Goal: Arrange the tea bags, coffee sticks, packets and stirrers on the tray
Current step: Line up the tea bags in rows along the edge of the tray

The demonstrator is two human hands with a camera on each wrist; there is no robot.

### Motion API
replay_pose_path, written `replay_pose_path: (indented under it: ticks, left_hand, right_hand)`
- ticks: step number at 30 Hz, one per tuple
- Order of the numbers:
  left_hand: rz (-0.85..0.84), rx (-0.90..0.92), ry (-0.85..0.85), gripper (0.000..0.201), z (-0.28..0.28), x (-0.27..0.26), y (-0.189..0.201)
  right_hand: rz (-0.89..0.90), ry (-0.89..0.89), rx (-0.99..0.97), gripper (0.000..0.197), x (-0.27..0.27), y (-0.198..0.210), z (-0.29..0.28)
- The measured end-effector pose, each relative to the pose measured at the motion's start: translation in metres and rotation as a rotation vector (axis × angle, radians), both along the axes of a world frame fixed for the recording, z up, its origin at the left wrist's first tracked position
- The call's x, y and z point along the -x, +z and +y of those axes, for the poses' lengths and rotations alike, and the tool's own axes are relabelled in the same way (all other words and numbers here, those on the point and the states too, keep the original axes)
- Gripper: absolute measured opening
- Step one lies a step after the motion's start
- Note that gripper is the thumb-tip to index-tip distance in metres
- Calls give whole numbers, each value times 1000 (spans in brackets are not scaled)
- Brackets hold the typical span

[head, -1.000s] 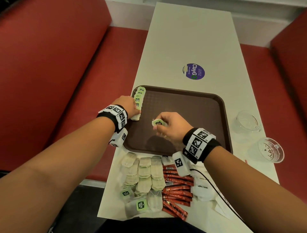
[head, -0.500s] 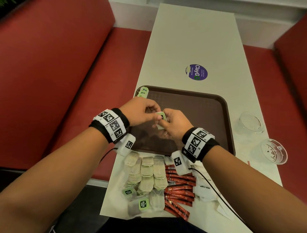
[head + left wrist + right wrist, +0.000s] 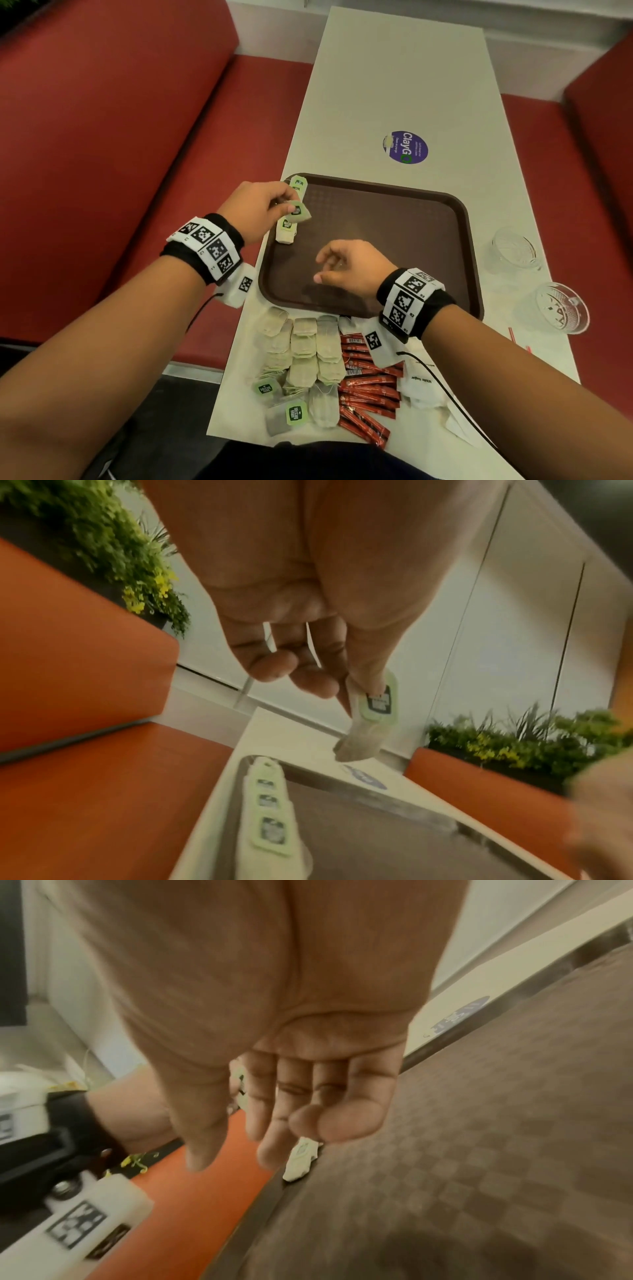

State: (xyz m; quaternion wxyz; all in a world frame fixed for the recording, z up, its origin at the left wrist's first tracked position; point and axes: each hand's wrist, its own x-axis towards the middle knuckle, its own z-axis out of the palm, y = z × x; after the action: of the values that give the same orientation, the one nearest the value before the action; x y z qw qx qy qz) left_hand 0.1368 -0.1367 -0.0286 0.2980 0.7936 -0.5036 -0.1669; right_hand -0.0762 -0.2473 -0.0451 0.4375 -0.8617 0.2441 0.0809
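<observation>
Head view: my left hand (image 3: 255,212) hangs over the tray's (image 3: 459,219) left edge, fingers pinching a tea bag (image 3: 297,213) above the row (image 3: 289,219) laid there. My right hand (image 3: 349,267) hovers mid-tray, fingers loosely curled, empty. Worktop sticker (image 3: 406,147) reads "ClayGo"; a packet (image 3: 419,382) reads "White Sugar".

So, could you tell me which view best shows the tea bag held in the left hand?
The left wrist view: the tea bag hangs pinched in the left hand, its green tag facing the camera. The head view shows it smaller, over the tray's left edge. The right wrist view shows only a sliver behind the fingers.
</observation>
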Motion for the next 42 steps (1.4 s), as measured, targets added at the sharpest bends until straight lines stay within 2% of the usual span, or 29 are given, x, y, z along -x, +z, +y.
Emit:
replay_pose_path:
  ticks: [3,6,8,14,17,19,22,24,31,35,38,40,42]
  left_hand:
    - [-67,-229,-27,5,-3,-14,-4]
    - [-134,-467,-104,14,-12,-17,-12]
    - [-163,-539,-134,19,-18,-15,-20]
    - [-188,-498,9,24,-34,-17,-30]
    - [-260,-439,41,28,-36,-15,-32]
    - [-274,-434,6,29,-35,-11,-35]
    - [-332,-567,-107,37,-32,-3,-39]
    - [-375,-609,-125,41,-32,-1,-41]
    - [-382,-576,-103,38,-33,-4,-43]
    - [-342,-542,-83,37,-27,2,-35]
    - [-260,-384,-66,26,-13,19,-21]
    - [-169,-323,-116,18,2,38,-9]
    - [-103,-353,-211,16,20,56,-1]
  right_hand:
    - [115,161,46,25,8,3,5]
    - [187,279,76,27,15,2,12]
    - [226,341,92,29,20,1,18]
    - [287,372,141,36,29,-1,27]
    - [309,410,161,43,33,-3,31]
    - [319,448,178,47,35,-6,34]
    - [314,466,192,50,37,-11,35]
    - [296,467,199,47,38,-12,35]
    - [255,409,147,32,44,-8,34]
    - [214,362,189,26,43,-5,34]
    - [202,356,202,17,41,-4,34]
    - [179,348,198,12,40,-4,33]
    - [143,320,184,9,40,-2,32]
